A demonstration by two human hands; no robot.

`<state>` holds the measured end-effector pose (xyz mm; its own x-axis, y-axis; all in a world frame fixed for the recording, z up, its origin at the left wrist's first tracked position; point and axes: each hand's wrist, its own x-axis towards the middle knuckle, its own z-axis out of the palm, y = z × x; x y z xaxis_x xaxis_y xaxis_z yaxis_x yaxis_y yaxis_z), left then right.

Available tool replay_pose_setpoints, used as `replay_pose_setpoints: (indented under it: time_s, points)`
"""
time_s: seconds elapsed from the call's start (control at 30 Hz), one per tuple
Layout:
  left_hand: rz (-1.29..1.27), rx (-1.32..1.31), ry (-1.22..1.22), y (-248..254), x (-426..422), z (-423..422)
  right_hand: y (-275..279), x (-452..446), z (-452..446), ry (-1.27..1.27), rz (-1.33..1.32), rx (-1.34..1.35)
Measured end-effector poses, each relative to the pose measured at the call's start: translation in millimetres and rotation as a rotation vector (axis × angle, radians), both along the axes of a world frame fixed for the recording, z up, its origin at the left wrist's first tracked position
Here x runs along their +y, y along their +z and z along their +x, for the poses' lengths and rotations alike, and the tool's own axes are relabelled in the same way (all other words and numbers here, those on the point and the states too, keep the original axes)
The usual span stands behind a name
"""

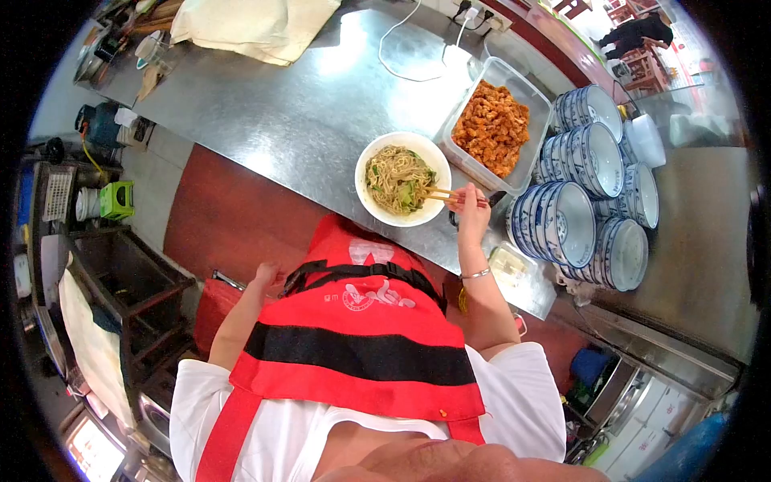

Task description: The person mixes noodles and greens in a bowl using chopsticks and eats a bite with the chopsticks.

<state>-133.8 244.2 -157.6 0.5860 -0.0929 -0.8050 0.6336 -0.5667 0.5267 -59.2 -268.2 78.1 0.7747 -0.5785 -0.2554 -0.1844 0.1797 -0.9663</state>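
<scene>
My right hand (471, 210) is closed around a pair of chopsticks (438, 194), whose tips rest in the noodles (393, 178). The noodles, mixed with green leaves, lie in a white bowl (363, 201) near the front edge of the steel counter. Down by my waist, beside the red apron (361, 301), is my left hand (268, 275); its fingers are too small and unclear to tell their pose. Just beyond my right hand stands a clear plastic tub (536, 120) holding reddish-brown fried pieces (491, 124).
Stacks of blue-and-white bowls (569, 221) stand right of the tub. The steel counter (265, 120) carries a cream cloth (253, 24) and a white cable (385, 60). A small lidded container (510, 263) sits near my right wrist. A dark rack (132, 281) stands at left; a person (634, 34) is far off.
</scene>
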Motion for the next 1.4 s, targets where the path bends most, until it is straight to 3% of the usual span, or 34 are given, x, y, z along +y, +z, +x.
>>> replay_pose_setpoints:
  time_s: [0.07, 0.13, 0.17, 0.23, 0.27, 0.37, 0.47, 0.53, 0.57, 0.63, 0.77, 0.83, 0.87, 0.93, 0.97, 1.03, 1.13, 1.2, 1.23, 1.3, 1.4]
  points:
    - [0.055, -0.124, -0.334, 4, 6, -5, -1, 3, -2, -0.071, 0.114, 0.015]
    - [-0.061, 0.226, 0.382, 4, -6, -1, 4, -2, -5, -0.108, 0.225, 0.040]
    - [-0.063, 0.228, 0.385, 6, -7, -1, 8, -9, -7, -0.106, 0.222, 0.042]
    - [-0.129, 0.310, 0.516, -10, 4, -6, 38, -11, -6, 0.143, -0.100, 0.084]
    - [-0.127, 0.310, 0.520, -17, 10, -10, 57, -9, -6, 0.222, -0.266, 0.087]
    - [-0.061, -0.042, 0.079, -35, 20, -22, 93, 21, -1, 0.274, -0.311, -0.073]
    - [-0.025, -0.281, -0.221, -43, 17, -20, 66, 44, 13, 0.468, -0.511, -0.176]
    - [-0.081, 0.068, 0.154, -37, 10, -12, 51, 61, 26, 0.596, -0.580, -0.211]
    - [-0.080, 0.064, 0.155, -30, 7, -10, 45, 61, 27, 0.595, -0.579, -0.215]
    - [-0.108, 0.179, 0.382, -7, 0, -1, 37, 59, 32, 0.552, -0.489, -0.186]
    - [-0.237, 0.072, 0.301, -12, 3, 2, 66, 23, 20, 0.438, -0.693, -0.080]
    - [0.002, 0.067, 0.203, -3, -1, 0, 80, 10, 12, 0.351, -0.442, -0.039]
    - [0.001, 0.065, 0.204, 4, -2, -3, 89, 7, 10, 0.299, -0.287, -0.025]
    - [-0.094, 0.191, 0.522, 23, -6, -16, 87, -5, 4, 0.278, -0.331, 0.013]
    - [-0.102, 0.210, 0.517, 29, -6, -17, 81, -10, 2, 0.254, -0.376, 0.054]
    - [-0.077, 0.230, 0.385, 25, 3, -20, 38, -14, -4, 0.216, -0.333, 0.015]
    - [-0.016, 0.184, 0.201, 18, 13, -18, -30, -13, -19, -0.076, 0.141, -0.032]
    - [0.045, 0.149, 0.094, 20, 14, -10, -39, -2, -31, -0.162, 0.359, -0.032]
    - [0.070, 0.131, 0.047, 21, 11, -4, -36, 5, -35, -0.168, 0.404, -0.020]
    - [0.083, 0.130, 0.058, 28, 5, 7, -38, 12, -43, -0.015, 0.251, 0.109]
    - [0.057, 0.126, 0.182, 35, -7, 18, -46, 24, -50, 0.319, 0.407, 0.152]
